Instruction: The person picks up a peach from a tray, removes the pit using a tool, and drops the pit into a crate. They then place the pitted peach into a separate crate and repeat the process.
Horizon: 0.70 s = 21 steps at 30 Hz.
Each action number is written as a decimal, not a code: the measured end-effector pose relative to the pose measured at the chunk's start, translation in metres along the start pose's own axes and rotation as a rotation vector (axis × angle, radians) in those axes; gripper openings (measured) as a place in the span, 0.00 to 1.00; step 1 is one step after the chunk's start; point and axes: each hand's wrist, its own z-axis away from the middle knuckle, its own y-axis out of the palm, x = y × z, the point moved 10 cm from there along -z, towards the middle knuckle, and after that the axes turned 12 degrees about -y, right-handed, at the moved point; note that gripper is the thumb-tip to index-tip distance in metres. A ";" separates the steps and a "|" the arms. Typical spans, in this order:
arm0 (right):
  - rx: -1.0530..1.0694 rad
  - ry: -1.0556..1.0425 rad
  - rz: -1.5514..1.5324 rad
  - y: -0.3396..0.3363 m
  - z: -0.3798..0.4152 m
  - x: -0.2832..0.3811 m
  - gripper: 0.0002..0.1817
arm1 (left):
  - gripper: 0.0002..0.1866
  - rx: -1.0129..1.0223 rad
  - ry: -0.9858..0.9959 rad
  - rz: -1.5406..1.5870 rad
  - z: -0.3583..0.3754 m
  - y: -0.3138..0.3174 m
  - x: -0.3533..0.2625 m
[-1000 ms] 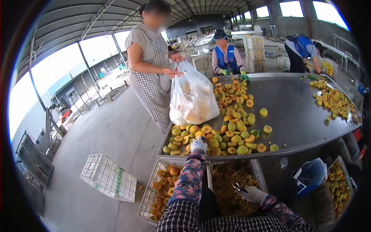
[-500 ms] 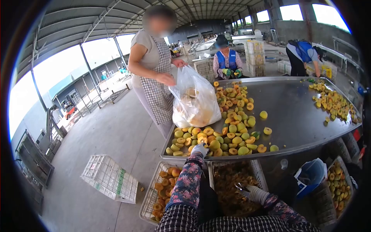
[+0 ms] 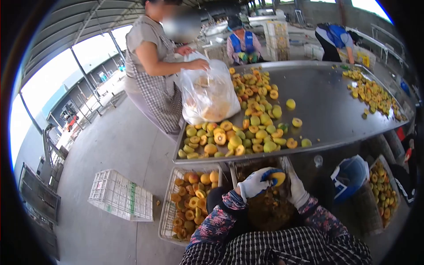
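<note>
My gloved left hand (image 3: 256, 182) is closed around a halved yellow peach (image 3: 277, 178), held over a crate of brown scraps (image 3: 269, 216). Just to its right is my gloved right hand (image 3: 297, 191), seen from the side with its fingers curled. What it grips is hidden; the metal tool seen earlier does not show clearly. In front of both hands, whole and halved peaches (image 3: 260, 132) are heaped along the near left part of a metal table (image 3: 318, 104). Left of the scrap crate, a white crate (image 3: 164, 223) holds pitted peach halves (image 3: 193, 202).
A person (image 3: 152, 66) in a checked apron handles a plastic bag (image 3: 210, 92) on the table's left corner. Two people in blue vests are at the far side. An overturned crate (image 3: 119, 194) lies on the floor. A blue bucket (image 3: 351, 176) stands to the right.
My left hand has drawn back from the peach pile to above the scrap crate, now with a peach half. My right hand has risen beside it. The view has tilted down.
</note>
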 end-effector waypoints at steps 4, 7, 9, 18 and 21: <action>-0.027 0.043 -0.017 -0.017 0.002 -0.019 0.19 | 0.24 -0.061 -0.030 0.426 -0.003 0.008 0.029; 0.036 -0.281 -0.076 0.019 0.003 0.017 0.21 | 0.27 -0.309 0.086 0.809 -0.001 0.004 0.039; 0.124 -0.459 0.137 0.038 0.004 0.032 0.24 | 0.26 -0.347 0.219 1.162 -0.006 0.005 0.055; 0.246 -0.112 0.491 0.028 0.021 0.003 0.17 | 0.28 -0.369 0.321 1.340 0.012 -0.021 0.056; 0.409 -0.583 0.986 0.060 0.028 0.035 0.20 | 0.27 -0.499 0.256 1.247 0.017 -0.028 0.056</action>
